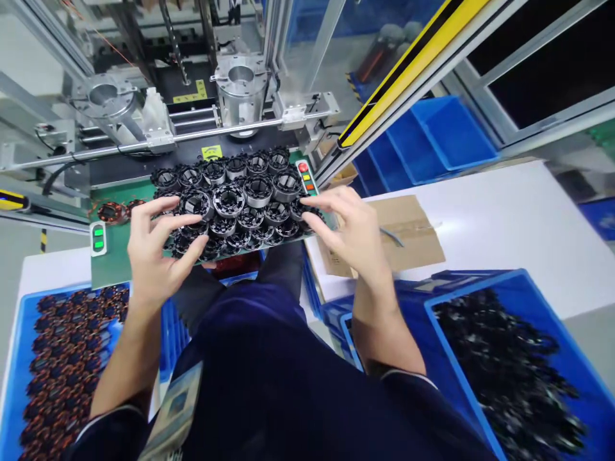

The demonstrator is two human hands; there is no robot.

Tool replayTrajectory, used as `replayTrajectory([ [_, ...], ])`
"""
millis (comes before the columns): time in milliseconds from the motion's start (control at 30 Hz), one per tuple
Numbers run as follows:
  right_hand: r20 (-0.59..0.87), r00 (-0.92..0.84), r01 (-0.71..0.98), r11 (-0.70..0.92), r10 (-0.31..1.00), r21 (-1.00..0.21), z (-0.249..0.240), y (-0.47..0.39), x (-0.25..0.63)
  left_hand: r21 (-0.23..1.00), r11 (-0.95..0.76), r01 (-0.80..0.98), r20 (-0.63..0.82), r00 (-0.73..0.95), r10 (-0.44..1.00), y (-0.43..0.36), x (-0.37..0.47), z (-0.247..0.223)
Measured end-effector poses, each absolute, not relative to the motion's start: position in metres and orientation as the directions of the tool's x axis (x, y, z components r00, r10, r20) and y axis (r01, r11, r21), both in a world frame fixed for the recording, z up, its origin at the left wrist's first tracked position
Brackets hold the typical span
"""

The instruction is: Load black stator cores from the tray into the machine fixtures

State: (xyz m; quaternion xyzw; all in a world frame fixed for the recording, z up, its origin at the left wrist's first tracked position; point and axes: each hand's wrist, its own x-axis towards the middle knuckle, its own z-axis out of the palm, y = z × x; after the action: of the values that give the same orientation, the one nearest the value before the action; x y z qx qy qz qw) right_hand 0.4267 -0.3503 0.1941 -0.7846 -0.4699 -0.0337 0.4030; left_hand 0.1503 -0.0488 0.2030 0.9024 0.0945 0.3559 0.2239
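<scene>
Several black-and-silver motor stator cores (229, 200) stand packed in rows on a green work surface (110, 269), some stacked above others. My left hand (161, 246) is at the left end of the group, thumb and fingers apart, fingertips at the outer cores. At the opposite end is my right hand (353, 230), its index finger and thumb spread beside the outermost cores. Whether the fingertips press on the cores is hard to make out. Neither hand is wrapped round a core.
Behind the cores stands a machine with metal cylinder fixtures (240, 86). Copper-wound stators fill a blue bin (24, 320) at left; dark parts fill another blue bin (528, 288) at right. Cardboard (408, 230) lies on a white table (504, 211). Button boxes (98, 239) flank the cores.
</scene>
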Motion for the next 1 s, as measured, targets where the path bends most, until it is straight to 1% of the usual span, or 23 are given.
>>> replayTrajectory([
  [33, 0.454, 0.505, 0.794, -0.189, 0.734, -0.578, 0.199, -0.335, 0.424, 0.467, -0.884, 0.006, 0.608, 0.724, 0.326, -0.051, 0.153, 0.2],
  [100, 0.441, 0.407, 0.828, -0.12, 0.8, -0.547, 0.207, -0.303, 0.419, 0.46, -0.887, 0.038, 0.592, 0.731, 0.339, -0.053, 0.155, 0.194],
  [200, 0.353, 0.238, 0.864, -0.031, 0.905, -0.503, 0.214, -0.26, 0.415, 0.429, -0.893, 0.135, 0.558, 0.738, 0.379, -0.052, 0.149, 0.186],
  [267, 0.296, 0.138, 0.885, 0.016, 0.945, -0.464, 0.215, -0.238, 0.417, 0.416, -0.89, 0.188, 0.54, 0.736, 0.408, -0.05, 0.143, 0.183],
  [367, 0.213, 0.057, 0.912, 0.036, 0.976, -0.41, 0.214, -0.219, 0.43, 0.429, -0.878, 0.211, 0.533, 0.726, 0.434, -0.049, 0.139, 0.181],
  [500, 0.117, 0.012, 0.923, 0.034, 0.993, -0.384, 0.213, -0.203, 0.447, 0.408, -0.887, 0.216, 0.534, 0.731, 0.424, -0.045, 0.148, 0.177],
  [633, 0.062, -0.058, 0.922, 0.077, 0.996, -0.379, 0.208, -0.189, 0.455, 0.352, -0.914, 0.202, 0.529, 0.762, 0.372, -0.032, 0.166, 0.165],
  [700, 0.063, -0.107, 0.913, 0.123, 0.992, -0.389, 0.207, -0.186, 0.459, 0.367, -0.913, 0.178, 0.539, 0.759, 0.364, -0.026, 0.171, 0.161],
  [767, 0.113, -0.133, 0.886, 0.17, 0.985, -0.431, 0.211, -0.188, 0.461, 0.435, -0.889, 0.143, 0.553, 0.736, 0.39, -0.025, 0.172, 0.162],
  [800, 0.156, -0.131, 0.862, 0.191, 0.979, -0.47, 0.217, -0.191, 0.461, 0.491, -0.863, 0.117, 0.558, 0.719, 0.415, -0.026, 0.17, 0.165],
  [867, 0.258, -0.076, 0.774, 0.22, 0.963, -0.594, 0.232, -0.2, 0.456, 0.65, -0.759, 0.019, 0.547, 0.682, 0.485, -0.032, 0.162, 0.177],
  [933, 0.313, 0.056, 0.599, 0.219, 0.948, -0.77, 0.253, -0.209, 0.445, 0.797, -0.589, -0.133, 0.511, 0.667, 0.542, -0.042, 0.153, 0.196],
  [1000, 0.26, 0.181, 0.334, 0.189, 0.949, -0.923, 0.273, -0.217, 0.431, 0.867, -0.424, -0.262, 0.476, 0.688, 0.548, -0.052, 0.143, 0.217],
])
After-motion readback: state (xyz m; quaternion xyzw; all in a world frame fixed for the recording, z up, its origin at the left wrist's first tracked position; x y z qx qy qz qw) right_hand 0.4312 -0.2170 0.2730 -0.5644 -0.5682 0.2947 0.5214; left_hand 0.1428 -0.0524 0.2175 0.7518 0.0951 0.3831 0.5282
